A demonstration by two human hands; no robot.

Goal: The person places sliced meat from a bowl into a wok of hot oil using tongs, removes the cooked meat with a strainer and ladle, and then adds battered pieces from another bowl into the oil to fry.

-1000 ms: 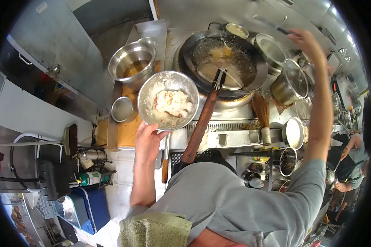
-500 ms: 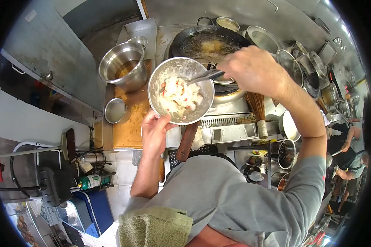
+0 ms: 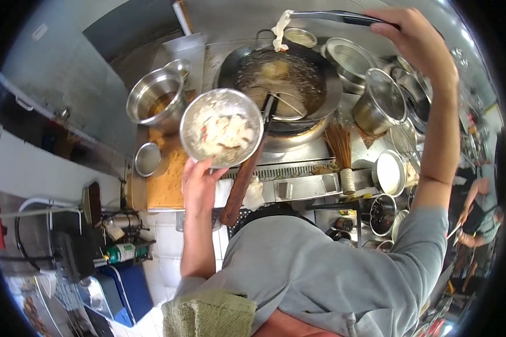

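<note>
Currently the left hand (image 3: 199, 188) grasps a food-filled bowl (image 3: 192, 137) left of the wok (image 3: 333, 92); the right hand (image 3: 407, 31) clasps tongs (image 3: 331, 15) pinching 1 white piece (image 3: 281, 32) by the wok's far rim. Left of the wok, 1 brown board (image 3: 166, 188) covers part of the steel counter (image 3: 347, 106); white floor tiles (image 3: 166, 247) show nearer the person than the wok.

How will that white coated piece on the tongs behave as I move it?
The white piece is probably floppy, since it droops from the tips of the tongs. Its pale, wet-looking coating suggests it may be slippery. It also looks likely to swing or slip, being gripped only near its upper end.
</note>
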